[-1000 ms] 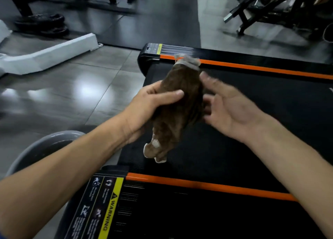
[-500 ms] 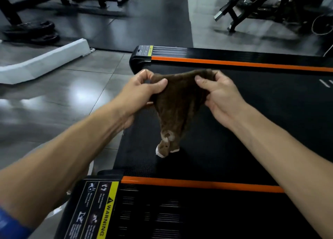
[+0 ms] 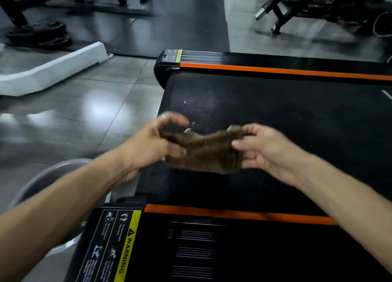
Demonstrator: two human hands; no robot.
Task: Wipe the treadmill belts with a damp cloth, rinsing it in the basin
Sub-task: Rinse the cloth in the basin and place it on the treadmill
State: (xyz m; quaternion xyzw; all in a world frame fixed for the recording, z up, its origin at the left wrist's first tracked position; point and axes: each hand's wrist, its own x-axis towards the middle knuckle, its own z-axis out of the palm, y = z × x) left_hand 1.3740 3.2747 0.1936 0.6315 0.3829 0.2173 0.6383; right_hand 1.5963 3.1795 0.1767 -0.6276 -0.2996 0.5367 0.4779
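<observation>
A brown cloth [image 3: 209,152] is stretched between my two hands, just above the black treadmill belt [image 3: 297,116]. My left hand [image 3: 157,143] grips its left end and is blurred. My right hand [image 3: 263,148] pinches the cloth's right end between thumb and fingers. The belt runs between two orange-striped side rails; a few small light specks show on it beyond the cloth. A grey basin [image 3: 45,179] sits on the floor at the lower left, mostly hidden under my left forearm.
The near side rail [image 3: 212,250] carries a yellow warning label at its left end. Glossy grey floor tiles lie left of the treadmill. A white base [image 3: 63,67], weight plates and gym machine frames stand further back.
The cloth hung down from my hands half a second ago; now it is folded shorter and pulled wide between them. Both hands have dropped lower toward the belt.
</observation>
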